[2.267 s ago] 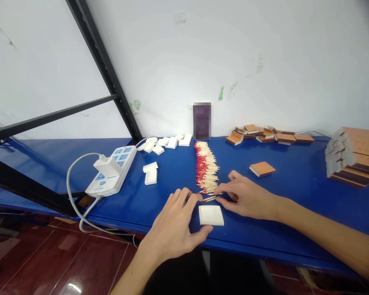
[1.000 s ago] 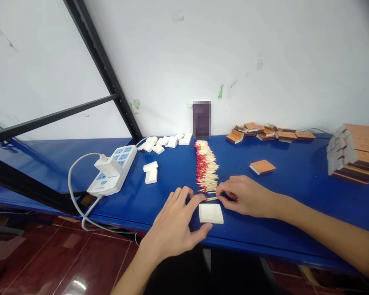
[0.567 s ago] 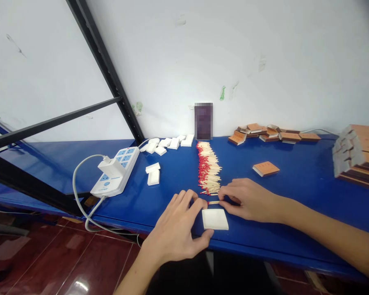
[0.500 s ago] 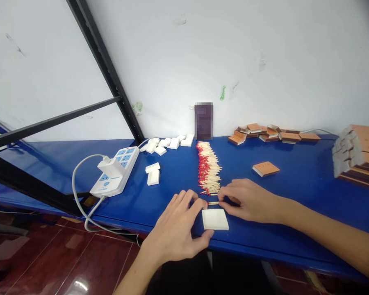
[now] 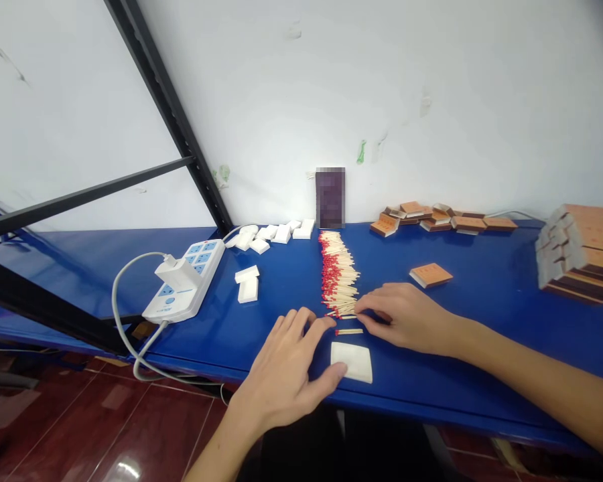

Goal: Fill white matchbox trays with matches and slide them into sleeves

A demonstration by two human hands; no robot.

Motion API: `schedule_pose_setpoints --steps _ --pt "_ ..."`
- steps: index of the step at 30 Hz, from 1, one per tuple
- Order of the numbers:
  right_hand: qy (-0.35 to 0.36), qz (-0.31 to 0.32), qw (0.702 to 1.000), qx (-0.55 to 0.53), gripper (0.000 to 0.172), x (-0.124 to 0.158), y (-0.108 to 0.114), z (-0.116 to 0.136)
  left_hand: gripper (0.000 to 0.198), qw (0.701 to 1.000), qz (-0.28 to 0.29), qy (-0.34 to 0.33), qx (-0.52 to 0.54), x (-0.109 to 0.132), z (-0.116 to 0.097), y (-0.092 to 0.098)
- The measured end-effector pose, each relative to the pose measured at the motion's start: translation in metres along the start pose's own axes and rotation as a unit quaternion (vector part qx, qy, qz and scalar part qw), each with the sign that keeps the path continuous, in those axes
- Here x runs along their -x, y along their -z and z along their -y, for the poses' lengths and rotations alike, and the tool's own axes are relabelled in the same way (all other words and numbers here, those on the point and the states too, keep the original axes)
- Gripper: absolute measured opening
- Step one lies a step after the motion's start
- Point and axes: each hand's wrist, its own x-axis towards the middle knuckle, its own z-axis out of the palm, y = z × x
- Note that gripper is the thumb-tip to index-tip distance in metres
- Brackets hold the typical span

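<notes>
A loose row of red-tipped matchsticks (image 5: 340,274) runs from the wall toward me, with a small pair of matchsticks (image 5: 349,331) apart at its near end. My right hand (image 5: 405,318) is at the row's near right side, its bent thumb and index finger slightly parted at the plain ends of the nearest matchsticks. Below lies a white matchbox tray (image 5: 354,358). My left hand (image 5: 286,375) is open, its thumb tip on the tray's left edge and its index fingertip left of the loose pair.
White trays (image 5: 281,233) lie by the wall, two more (image 5: 248,284) nearer. A power strip (image 5: 185,284) with a cable stands left. Orange matchboxes (image 5: 445,217) are heaped at the back, one matchbox (image 5: 431,274) alone, and a stack (image 5: 583,254) stands right.
My right hand has moved up from the loose pair of matchsticks to the row's near end. My left index finger has drawn back from the pair, and the thumb now overlaps the tray, which has tilted slightly.
</notes>
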Motion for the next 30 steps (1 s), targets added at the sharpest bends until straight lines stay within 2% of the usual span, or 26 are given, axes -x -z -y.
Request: schedule_pose_setpoints --steps 12,30 --pt "-0.044 0.031 0.998 -0.033 0.015 0.0003 -0.0032 -0.0038 0.035 0.999 -0.009 0.005 -0.034 -0.0004 0.0010 -0.0021" --pt "-0.022 0.041 0.998 -0.045 0.014 0.0011 0.0008 -0.0005 0.041 0.999 -0.002 0.007 -0.041 -0.0023 0.0015 -0.0022"
